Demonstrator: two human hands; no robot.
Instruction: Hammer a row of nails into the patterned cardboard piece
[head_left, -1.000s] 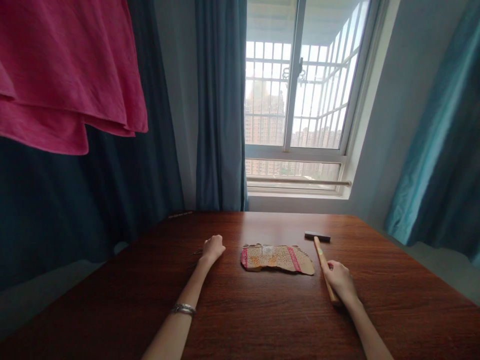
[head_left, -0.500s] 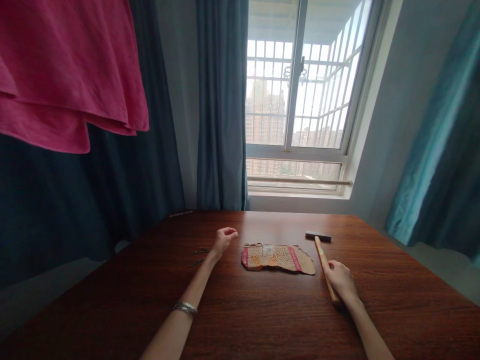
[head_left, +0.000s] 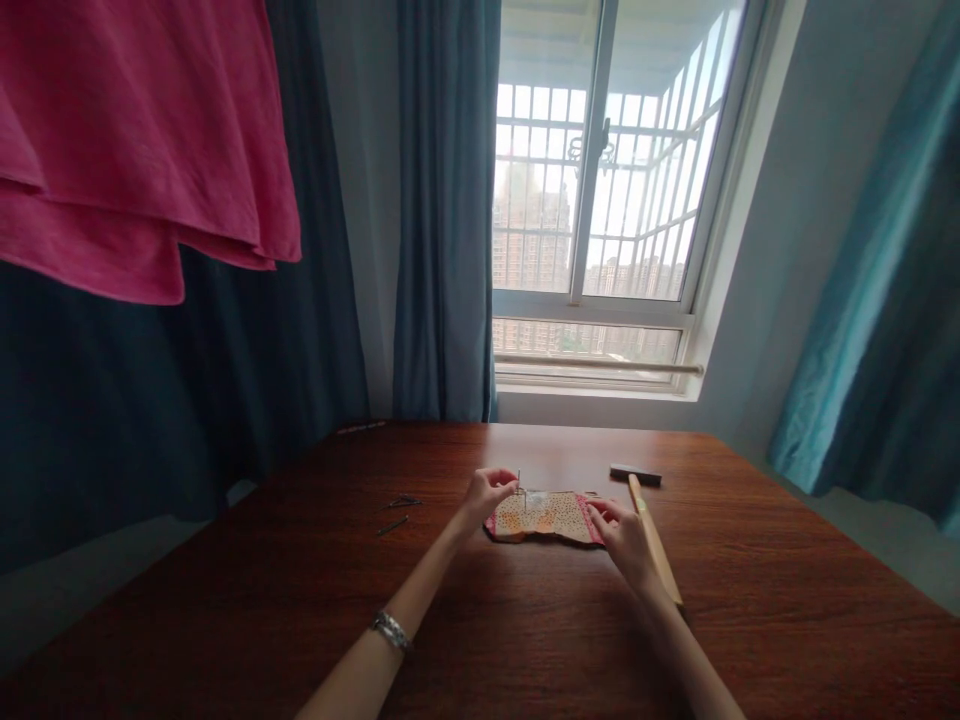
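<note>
A flat piece of cardboard (head_left: pixel 551 515) with dark speckles and pink bands lies on the table. Over its left end, my left hand (head_left: pixel 487 496) pinches a thin nail (head_left: pixel 519 478) held roughly upright. A thin dark line shows just beside it; whether that is another nail or a shadow, I cannot tell. My right hand (head_left: pixel 622 540) is at the cardboard's right end, fingers stretched out over it, holding nothing. Just right of that hand lies a hammer (head_left: pixel 652 535) with a wooden handle and a dark head, partly covered by my wrist.
Several loose nails (head_left: pixel 394 524) lie on the brown wooden table (head_left: pixel 510 630), left of my left hand. Behind the table are a barred window (head_left: pixel 592 200) and blue curtains (head_left: pixel 442 220). A pink cloth (head_left: pixel 150 150) hangs at the upper left.
My left hand has moved right to above the cardboard, and a nail now shows in its fingers. My right hand has let go of the hammer handle and moved left to the cardboard.
</note>
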